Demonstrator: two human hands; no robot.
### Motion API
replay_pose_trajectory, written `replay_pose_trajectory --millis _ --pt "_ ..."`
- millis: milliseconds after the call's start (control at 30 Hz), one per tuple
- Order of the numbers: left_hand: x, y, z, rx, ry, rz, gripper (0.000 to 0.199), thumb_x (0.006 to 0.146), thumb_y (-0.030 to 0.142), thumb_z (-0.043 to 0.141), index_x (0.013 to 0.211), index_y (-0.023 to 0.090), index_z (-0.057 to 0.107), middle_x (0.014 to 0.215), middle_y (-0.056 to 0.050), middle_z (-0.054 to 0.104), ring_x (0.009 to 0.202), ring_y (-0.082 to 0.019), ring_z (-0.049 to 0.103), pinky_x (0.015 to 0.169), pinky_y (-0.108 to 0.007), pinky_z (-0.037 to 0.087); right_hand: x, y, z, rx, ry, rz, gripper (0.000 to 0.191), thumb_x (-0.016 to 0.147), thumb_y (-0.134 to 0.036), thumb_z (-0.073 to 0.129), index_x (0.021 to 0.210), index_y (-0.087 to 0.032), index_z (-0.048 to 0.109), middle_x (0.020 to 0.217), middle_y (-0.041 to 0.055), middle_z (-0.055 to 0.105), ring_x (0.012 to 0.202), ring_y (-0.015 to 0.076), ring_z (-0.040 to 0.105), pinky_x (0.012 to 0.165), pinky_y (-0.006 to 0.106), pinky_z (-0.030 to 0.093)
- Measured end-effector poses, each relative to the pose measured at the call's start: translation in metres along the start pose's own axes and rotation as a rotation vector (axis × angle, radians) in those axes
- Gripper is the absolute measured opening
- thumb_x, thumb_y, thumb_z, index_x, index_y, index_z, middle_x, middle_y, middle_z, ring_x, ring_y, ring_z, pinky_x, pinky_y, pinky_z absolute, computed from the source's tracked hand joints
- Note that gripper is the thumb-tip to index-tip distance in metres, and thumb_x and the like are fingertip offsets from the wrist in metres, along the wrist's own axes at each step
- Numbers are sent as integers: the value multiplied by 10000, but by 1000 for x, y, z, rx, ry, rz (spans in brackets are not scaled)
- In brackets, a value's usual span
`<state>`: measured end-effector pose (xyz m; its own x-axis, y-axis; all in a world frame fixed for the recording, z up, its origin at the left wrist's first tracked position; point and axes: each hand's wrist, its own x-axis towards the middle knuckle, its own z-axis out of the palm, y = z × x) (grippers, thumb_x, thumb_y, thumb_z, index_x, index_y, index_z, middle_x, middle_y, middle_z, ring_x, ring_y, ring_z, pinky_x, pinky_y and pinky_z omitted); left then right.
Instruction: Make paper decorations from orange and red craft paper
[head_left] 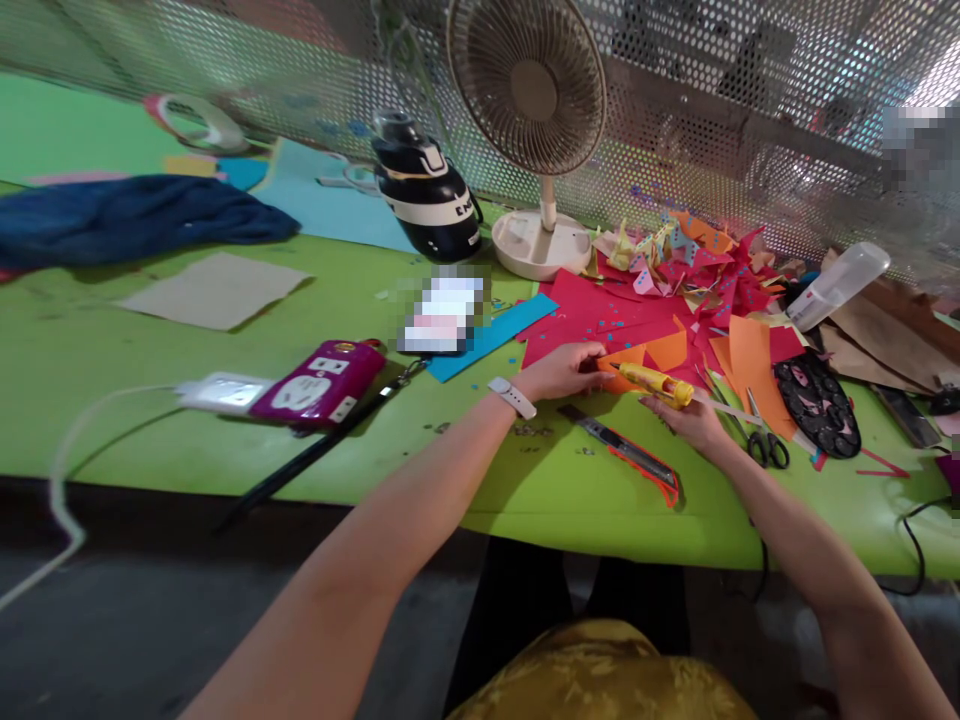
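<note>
Head view: where are the hands, and what is in them?

Left hand (pixel 574 370): gripping the near end of an orange paper (pixel 626 356) between thumb and fingers. Right hand (pixel 694 425): fingers wrapped around a yellow glue gun (pixel 654 385), its grip partly hidden. Dark tip lies at the paper; contact cannot be confirmed.

Position of both on the table (pixel 420 480)?

Right of centre, at the near edge of the red paper (pixel 570 310). One cutter (pixel 630 452) lies between the forearms, just below.

Handling estimate?

Paper: light, thin, bends and creases readily; best pinched by an edge, away from the tip. Glue gun: probably light, stiff plastic, smooth; hold by the grip, fingers clear of the tip, which may be hot.

Counts?

Glue gun, one. Held orange paper: one piece folded or two, unclear. Right of the hands: scissors (pixel 769 450), one pair clearly seen; clear bottle (pixel 840 285), one. Behind: fan (pixel 534 90), one; black bottle (pixel 427 190), one. Left: blue strip (pixel 495 335), one; phone (pixel 442 312), one; power strip (pixel 322 385), one. Scrap pile (pixel 739 275): one heap, pieces overlapping, not countable.
</note>
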<state>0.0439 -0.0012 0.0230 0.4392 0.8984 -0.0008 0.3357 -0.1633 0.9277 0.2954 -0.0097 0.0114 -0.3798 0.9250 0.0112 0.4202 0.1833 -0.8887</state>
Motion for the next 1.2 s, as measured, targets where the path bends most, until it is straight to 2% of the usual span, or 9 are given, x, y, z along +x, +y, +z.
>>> replay_pose_trajectory --millis 267,533,1067,1200 --pt "1 -3 0 10 -5 -5 304 840 480 614 835 201 496 662 14 579 574 -144 571 554 -267 434 1 1 0 18 -7 -18 443 743 -567 709 911 -158 732 533 -2 534 573 170 560 446 251 400" --pt "1 -3 1 5 -12 -1 306 842 479 613 842 194 502 673 13 572 584 -142 568 551 -263 429 -1 -2 -1 -4 -7 10 485 744 -571 701 965 -141 739 555 7 567 550 159 549 445 248 401" --pt "1 -5 1 -22 -14 -5 300 833 469 628 837 201 495 680 14 572 592 -140 583 553 -260 433 -1 -3 1 1 10 -10 425 740 -559 703 899 -167 741 542 8 541 566 165 540 431 246 380" --pt "1 -5 1 -23 -14 4 286 840 454 625 830 202 490 677 18 573 582 -130 571 547 -254 434 0 -3 2 21 11 -6 413 733 -536 713 907 -164 741 589 25 577 562 161 525 419 248 368"
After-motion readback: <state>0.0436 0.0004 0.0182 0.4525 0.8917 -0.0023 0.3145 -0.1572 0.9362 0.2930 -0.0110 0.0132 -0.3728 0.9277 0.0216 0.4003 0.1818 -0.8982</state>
